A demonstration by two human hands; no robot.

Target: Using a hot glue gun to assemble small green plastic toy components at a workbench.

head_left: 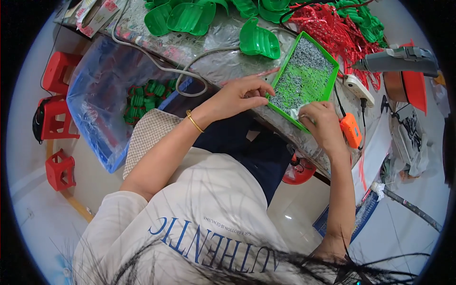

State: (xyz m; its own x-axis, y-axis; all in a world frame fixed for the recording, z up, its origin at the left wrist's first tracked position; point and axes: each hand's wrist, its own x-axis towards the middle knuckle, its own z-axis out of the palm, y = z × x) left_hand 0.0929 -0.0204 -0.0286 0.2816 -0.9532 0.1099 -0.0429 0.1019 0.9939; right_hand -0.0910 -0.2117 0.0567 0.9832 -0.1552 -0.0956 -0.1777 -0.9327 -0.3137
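Note:
A shallow green tray (331, 85) lies on the table before me, strewn with many small grey metal pieces (304, 53), perhaps screws or pins. My left hand (241, 97) is at the tray's left rim, its thumb and forefinger curled toward each other; anything between them is too small to make out. Over the tray's near corner, my right hand (321, 118) has its fingers bent together around a small whitish piece (295, 113) whose kind I cannot tell. Just beyond the tray's left side sits a curved green plastic shell (259, 40).
More green shells (190, 18) lie at the far edge, and red straps (327, 28) are heaped far right. Beside the tray are a power strip (358, 89) and an orange device (350, 130). At left, a lined blue bin (102, 102) holds green-and-red parts. A grey cable (190, 73) crosses the table edge.

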